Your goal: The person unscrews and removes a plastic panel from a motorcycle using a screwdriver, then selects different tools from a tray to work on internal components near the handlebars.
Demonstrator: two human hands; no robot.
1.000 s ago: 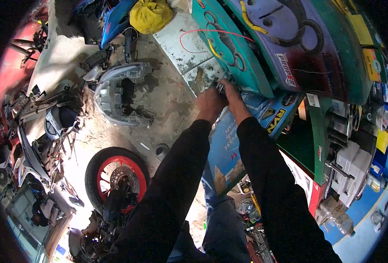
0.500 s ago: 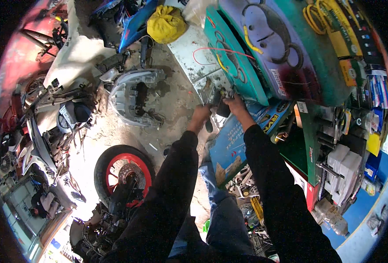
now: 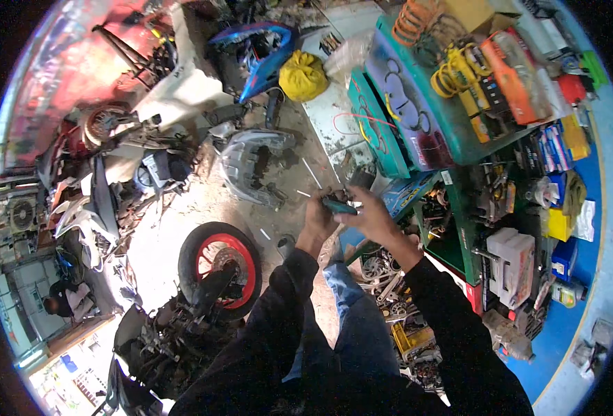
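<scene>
Dark-handled tool [image 3: 339, 206] sits clamped in left hand [image 3: 316, 218], beside right hand [image 3: 371, 219], grip unclear.

Yel. lettering [image 3: 406, 202] on blue panel [image 3: 391, 196]; wht. label [image 3: 416, 149] on purple panel [image 3: 405, 105].

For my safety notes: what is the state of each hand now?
Left hand: closed, holding thin-shafted tools.
Right hand: at a dark handle; whether open or closed cannot be told.

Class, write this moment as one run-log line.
left hand: holding thin-shafted tools | right hand: at dark handle | nearby: yellow bundle, red-rimmed wheel
</scene>
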